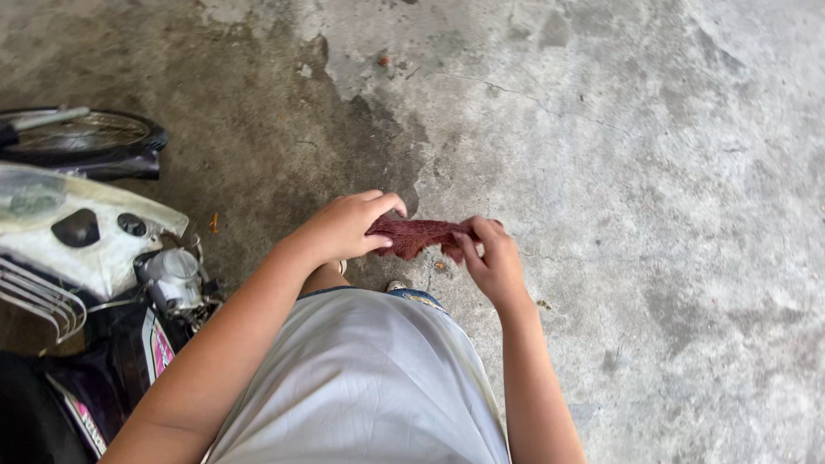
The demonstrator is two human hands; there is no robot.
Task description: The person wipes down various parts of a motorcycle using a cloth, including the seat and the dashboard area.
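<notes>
In the head view, a dark red cloth (418, 234) is held up in front of the body, stretched between both hands above a stained concrete floor (653, 172). It is not resting on anything; it hangs in the air just ahead of a pale shirt (361, 387).

The left hand (348, 225) is closed over the left end of the cloth, the fingers curled down over the top edge and the thumb tucked beneath, so that the fabric is pinched there. The right hand (494, 258) is closed on the right end, the thumb and forefinger pressed together on a bunched corner, with the remaining fingers folded loosely behind. Neither hand is spread open.

The cloth is judged to be light and limp: it sags and wrinkles between the two grips and shows a rough, towel-like weave, so little slipping is to be expected. No stiffness is seen, and nothing fragile. It is best taken by its edges or corners, as is done here, since a hold in the middle would only gather it into a wad.

To the left, part of a motorbike (94, 249) is seen, with a white front panel and a wheel (82, 133) farther back. A darker damp patch is spread over the floor beside it.
</notes>
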